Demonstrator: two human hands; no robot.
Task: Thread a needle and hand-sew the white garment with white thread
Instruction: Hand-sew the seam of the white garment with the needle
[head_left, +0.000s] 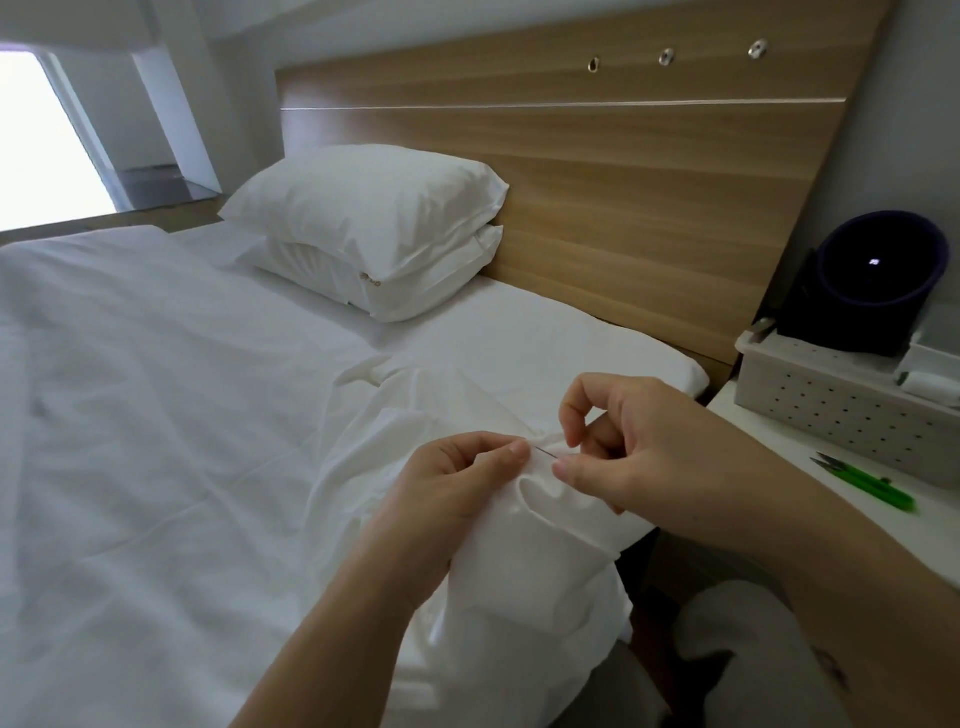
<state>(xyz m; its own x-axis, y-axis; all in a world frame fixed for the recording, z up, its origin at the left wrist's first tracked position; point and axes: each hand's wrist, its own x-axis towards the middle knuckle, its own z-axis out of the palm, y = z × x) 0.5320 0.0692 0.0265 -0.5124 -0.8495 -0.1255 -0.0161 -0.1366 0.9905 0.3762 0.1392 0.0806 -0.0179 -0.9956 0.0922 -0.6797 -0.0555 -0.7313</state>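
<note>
At the bed's (156, 415) right edge, left hand (462, 486) pinches garment (524, 571); right hand (628, 457) pinches needle (546, 453). Snips (867, 481) and basket (831, 410) on bench (763, 441).

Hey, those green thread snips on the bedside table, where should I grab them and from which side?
Probably pinch the green thread snips across their green handle, coming from above with the right hand, which is nearer. They lie flat on the bedside table, dark pointed tips toward the perforated basket, handle end away from it.
</note>
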